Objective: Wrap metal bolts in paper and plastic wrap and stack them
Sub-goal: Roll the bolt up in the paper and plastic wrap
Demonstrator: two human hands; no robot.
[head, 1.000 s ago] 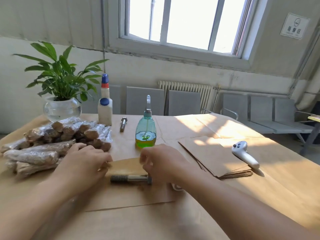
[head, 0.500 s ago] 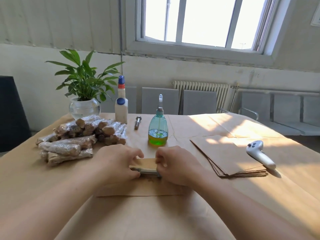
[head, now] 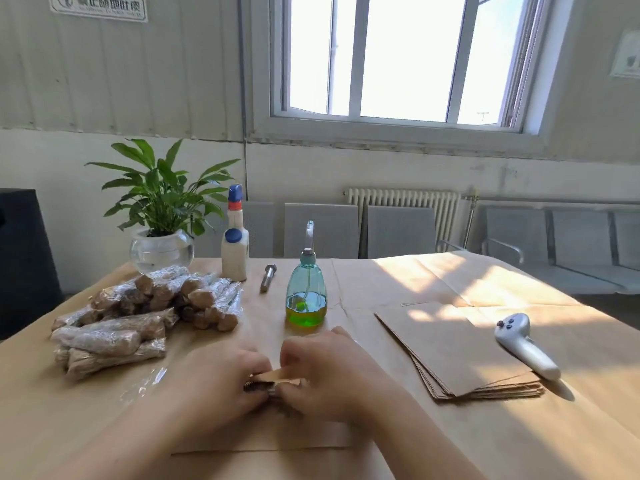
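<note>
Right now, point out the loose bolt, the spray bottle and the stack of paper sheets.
loose bolt [head: 268, 278], head view, middle of its shank.
spray bottle [head: 306, 296], head view, on its clear teal body above the green liquid.
stack of paper sheets [head: 450, 351], head view, bare face of the top sheet.

Bright daylight pours through the overexposed window [head: 398, 57], throwing a sunlit patch across the table's [head: 467, 282] far right side. The near side lies in soft shade. Wide-angle distortion bends the walls; detail is slightly soft.
</note>
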